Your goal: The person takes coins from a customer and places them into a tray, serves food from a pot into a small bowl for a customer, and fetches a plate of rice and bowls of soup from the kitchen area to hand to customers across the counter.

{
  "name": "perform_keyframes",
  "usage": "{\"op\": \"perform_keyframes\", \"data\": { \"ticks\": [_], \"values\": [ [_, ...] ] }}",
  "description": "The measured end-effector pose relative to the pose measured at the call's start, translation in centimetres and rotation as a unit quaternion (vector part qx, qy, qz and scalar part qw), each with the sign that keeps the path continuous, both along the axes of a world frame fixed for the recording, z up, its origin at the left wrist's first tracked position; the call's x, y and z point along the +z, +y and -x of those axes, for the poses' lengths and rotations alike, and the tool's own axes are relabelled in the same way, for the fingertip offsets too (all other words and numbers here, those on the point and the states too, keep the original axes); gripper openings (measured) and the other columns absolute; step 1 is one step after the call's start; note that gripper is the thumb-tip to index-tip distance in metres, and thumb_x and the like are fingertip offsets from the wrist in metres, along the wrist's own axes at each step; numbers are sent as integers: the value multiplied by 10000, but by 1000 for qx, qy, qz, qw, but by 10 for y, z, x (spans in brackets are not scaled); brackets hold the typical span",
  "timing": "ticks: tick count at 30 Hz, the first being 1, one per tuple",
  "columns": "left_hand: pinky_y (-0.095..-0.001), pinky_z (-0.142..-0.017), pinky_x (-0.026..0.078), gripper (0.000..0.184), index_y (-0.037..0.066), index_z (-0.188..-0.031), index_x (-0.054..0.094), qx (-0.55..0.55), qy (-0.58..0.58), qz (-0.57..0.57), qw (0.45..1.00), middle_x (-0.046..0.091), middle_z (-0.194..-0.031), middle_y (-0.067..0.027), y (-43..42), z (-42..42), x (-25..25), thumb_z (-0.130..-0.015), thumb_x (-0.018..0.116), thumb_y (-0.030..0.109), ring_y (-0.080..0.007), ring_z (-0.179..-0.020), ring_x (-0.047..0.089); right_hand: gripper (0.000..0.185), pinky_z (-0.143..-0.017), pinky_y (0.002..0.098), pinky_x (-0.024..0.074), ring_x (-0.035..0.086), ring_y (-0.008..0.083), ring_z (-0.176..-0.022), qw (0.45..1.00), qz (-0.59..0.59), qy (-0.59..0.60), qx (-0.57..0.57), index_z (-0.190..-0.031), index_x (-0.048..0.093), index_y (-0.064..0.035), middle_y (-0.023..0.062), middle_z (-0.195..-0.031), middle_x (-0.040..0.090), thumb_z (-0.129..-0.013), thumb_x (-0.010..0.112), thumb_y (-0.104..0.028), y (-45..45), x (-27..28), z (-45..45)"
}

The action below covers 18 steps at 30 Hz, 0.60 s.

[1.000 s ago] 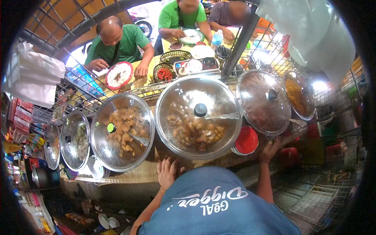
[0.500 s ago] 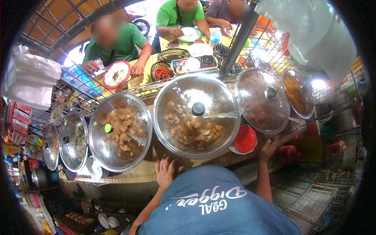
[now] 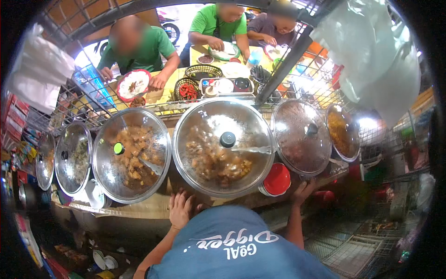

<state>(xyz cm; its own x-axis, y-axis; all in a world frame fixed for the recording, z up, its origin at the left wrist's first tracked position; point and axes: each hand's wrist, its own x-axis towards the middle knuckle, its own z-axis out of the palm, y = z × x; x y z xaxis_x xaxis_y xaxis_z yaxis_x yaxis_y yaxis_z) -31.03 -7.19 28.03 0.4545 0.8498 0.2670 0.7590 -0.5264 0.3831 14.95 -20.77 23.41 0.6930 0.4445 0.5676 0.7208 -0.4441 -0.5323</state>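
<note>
My left hand (image 3: 180, 210) rests on the edge of the wooden counter (image 3: 134, 210), fingers spread and holding nothing. Just above it are the big glass-lidded pot (image 3: 224, 148) with a black knob and the lidded pot with a green knob (image 3: 132, 156). My right hand (image 3: 304, 191) lies at the counter edge on the right, fingers apart, below the lidded pot of dark red food (image 3: 301, 137). Between that hand and the big pot stands a red-topped container (image 3: 277, 179). All the lids are on.
Further lidded pots (image 3: 74, 158) (image 3: 343, 132) line both ends. Beyond a wire grille, three people sit eating at a yellow table (image 3: 162, 98) with plates, baskets and a condiment tray (image 3: 226, 86). Plastic bags (image 3: 367, 60) hang at both upper sides.
The view has shifted, so the pots and both hands appear further left. My hands stay at the counter edge. Across the table, the diners have moved their heads and arms.
</note>
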Motion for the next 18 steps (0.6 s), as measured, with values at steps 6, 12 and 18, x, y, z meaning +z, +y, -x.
{"op": "perform_keyframes", "data": {
  "ticks": [6,12,18],
  "values": [
    [-530,-1044,329,409,94,-1061,633,-5,-3,-7,1000,558,-1173,-148,-1,3,0,-777,707,378,-330,-1224,482,542,-1065,508,286,417,452,-1239,1000,5,9,-20,-1270,459,93,308,-1323,459,-960,409,-348,1,10,14],
    [-530,-1053,327,396,95,-1056,636,-8,10,-10,1000,565,-1171,-155,0,4,-2,-783,706,373,-334,-1226,488,498,-1076,509,278,406,450,-1256,1000,3,20,-18,-1280,453,88,300,-1347,444,-967,417,-299,-1,4,10],
    [-525,-1062,322,391,99,-1068,636,-9,7,-14,1000,566,-1175,-147,-1,5,-7,-789,703,365,-326,-1226,492,492,-1104,496,253,367,430,-1315,1000,-11,17,-5,-1302,438,72,293,-1390,412,-967,412,-287,0,3,12]
  ]
}}
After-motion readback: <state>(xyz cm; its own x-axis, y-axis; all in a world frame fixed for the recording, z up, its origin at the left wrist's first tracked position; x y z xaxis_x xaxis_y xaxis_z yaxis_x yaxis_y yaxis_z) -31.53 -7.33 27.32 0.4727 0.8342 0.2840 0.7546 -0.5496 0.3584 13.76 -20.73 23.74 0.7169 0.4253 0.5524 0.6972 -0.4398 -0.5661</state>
